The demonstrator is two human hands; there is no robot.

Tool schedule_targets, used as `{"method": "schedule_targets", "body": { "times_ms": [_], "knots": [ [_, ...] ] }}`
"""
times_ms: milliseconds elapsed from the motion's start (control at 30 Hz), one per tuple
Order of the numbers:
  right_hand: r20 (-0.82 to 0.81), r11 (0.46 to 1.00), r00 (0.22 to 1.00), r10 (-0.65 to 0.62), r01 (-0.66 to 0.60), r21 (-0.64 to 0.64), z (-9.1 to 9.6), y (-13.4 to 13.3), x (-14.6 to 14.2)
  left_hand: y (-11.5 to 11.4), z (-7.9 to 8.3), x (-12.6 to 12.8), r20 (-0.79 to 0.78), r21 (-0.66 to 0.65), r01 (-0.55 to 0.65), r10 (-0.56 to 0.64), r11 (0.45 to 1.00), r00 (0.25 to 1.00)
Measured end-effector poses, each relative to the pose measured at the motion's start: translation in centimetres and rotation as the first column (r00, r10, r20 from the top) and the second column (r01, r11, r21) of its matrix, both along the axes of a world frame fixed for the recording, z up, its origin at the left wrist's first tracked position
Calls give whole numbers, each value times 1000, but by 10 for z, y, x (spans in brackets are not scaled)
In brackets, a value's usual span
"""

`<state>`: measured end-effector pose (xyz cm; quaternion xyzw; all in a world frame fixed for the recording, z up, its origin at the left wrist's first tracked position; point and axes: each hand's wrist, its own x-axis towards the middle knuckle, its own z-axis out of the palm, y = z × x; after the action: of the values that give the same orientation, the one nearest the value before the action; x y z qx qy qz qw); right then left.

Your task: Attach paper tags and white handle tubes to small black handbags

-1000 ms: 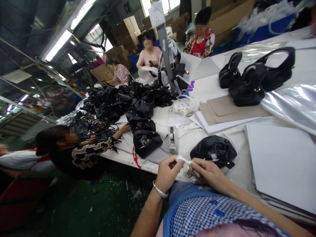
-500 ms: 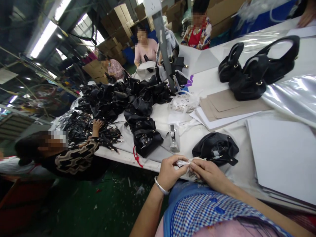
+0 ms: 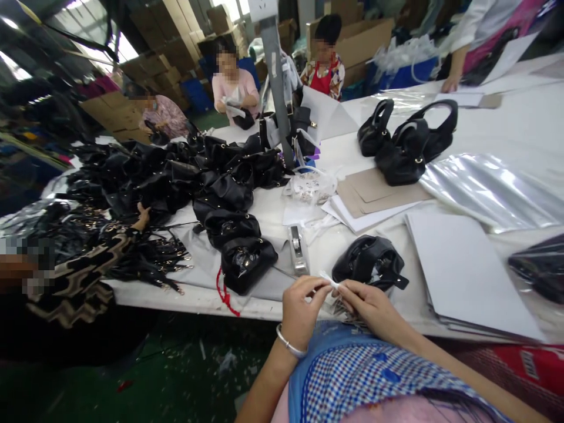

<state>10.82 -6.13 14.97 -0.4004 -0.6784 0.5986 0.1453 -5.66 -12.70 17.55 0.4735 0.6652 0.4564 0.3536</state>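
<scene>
My left hand (image 3: 302,305), with a silver bangle at the wrist, pinches a small bundle of thin white strips (image 3: 328,280). The fingers of my right hand (image 3: 365,301) are closed on the same bundle from the other side. What exactly the strips are is too small to tell. Just beyond my fingers lies a black handbag (image 3: 368,262), its opening showing clear plastic inside. A tape dispenser (image 3: 298,251) stands on the table to the left of that bag. Further left, black handbags (image 3: 248,262) sit in a row, a red cord (image 3: 225,292) beside the nearest.
A stack of white sheets (image 3: 467,270) lies at right, with brown card (image 3: 374,191) and clear plastic film (image 3: 489,191) behind. Finished-looking black bags (image 3: 400,154) stand further back. A grey post (image 3: 277,88) rises from the table. A co-worker's hand (image 3: 141,217) reaches into the black heap at left.
My view has turned to the right. Both hands still hold the white strips, now drawn into a tighter bundle. The co-worker at left has reached farther over the heap.
</scene>
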Motion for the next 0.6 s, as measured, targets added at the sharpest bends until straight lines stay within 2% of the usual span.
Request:
{"method": "schedule_targets", "body": {
  "times_ms": [167, 333, 467, 600],
  "knots": [
    [85, 979, 996, 9, -26, 203, -2, -8, -5, 2, -16, 2, 13, 6, 82, -82, 997, 997],
    [216, 930, 976, 32, -108, 352, -8, -16, -6, -2, -25, -6, -96, 2, 212, -211, 977, 973],
    [322, 902, 946, 39, -172, 395, -10, -23, -6, -5, -28, -9, -188, 21, 241, -233, 970, 954],
    [344, 910, 938, 32, -170, 377, -8, -28, -8, -3, -35, -8, -274, 21, 256, -241, 966, 931]
  ]
}}
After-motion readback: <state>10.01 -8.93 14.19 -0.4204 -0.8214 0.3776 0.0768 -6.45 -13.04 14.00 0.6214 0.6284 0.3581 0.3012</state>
